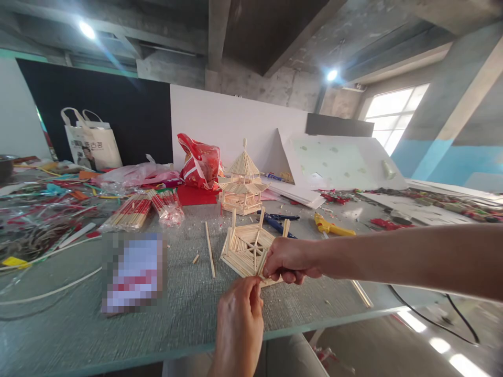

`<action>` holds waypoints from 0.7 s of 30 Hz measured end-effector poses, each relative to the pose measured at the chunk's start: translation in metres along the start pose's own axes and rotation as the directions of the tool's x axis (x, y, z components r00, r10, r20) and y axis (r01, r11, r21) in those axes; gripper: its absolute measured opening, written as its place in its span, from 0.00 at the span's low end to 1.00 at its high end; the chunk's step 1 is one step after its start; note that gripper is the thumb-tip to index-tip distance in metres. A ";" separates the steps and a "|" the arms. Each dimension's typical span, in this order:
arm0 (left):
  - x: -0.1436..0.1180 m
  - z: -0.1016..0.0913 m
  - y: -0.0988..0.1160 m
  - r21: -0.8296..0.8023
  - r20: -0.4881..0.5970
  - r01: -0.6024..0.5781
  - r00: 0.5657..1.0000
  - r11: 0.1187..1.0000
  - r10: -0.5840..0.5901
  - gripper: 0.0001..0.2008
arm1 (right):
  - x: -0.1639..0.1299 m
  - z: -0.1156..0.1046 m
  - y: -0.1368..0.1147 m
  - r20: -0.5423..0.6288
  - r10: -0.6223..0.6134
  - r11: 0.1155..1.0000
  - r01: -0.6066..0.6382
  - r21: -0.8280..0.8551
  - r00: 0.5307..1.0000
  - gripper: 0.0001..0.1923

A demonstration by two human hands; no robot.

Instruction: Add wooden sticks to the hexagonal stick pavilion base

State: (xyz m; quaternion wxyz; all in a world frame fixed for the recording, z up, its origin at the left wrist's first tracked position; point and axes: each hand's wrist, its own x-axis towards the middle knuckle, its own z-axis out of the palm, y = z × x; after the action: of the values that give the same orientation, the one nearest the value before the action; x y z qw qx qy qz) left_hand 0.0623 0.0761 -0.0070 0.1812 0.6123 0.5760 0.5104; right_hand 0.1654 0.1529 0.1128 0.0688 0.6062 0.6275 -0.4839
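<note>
I am watching my right hand (pixel 288 260) and left hand (pixel 239 309) pinching shut together on one thin stick (pixel 261 264) at the near corner of the stick frame (pixel 247 248) on the tabletop (pixel 188 293), where a hard push could be cracking glued joints.

A blurry patch (pixel 132 272) hides something on the table (pixel 58 324). The right hand (pixel 288 260) covers a corner of the stick frame (pixel 247 248).

I noted a finished stick pavilion (pixel 242 180) at frame centre, bundled chopsticks (pixel 129 213) left of it, a red bag (pixel 200 163) behind, yellow cutters (pixel 330 226) right, a tote bag (pixel 92 140) upper left.
</note>
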 end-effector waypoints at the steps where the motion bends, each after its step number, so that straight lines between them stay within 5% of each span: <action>1: 0.000 0.001 0.000 0.002 0.002 -0.002 1.000 1.000 0.002 0.12 | 0.000 0.000 0.000 -0.007 -0.003 1.000 0.003 0.000 1.000 0.11; 21: -0.002 -0.002 0.004 -0.024 0.078 0.049 0.996 0.999 -0.047 0.12 | 0.005 0.001 0.005 0.014 -0.036 0.998 0.035 0.058 0.999 0.08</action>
State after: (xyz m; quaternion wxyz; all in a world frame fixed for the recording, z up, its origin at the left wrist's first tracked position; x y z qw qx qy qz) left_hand 0.0631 0.0728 -0.0033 0.2235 0.6152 0.5764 0.4893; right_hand 0.1676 0.1541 0.1064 0.0472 0.5929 0.6234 -0.5077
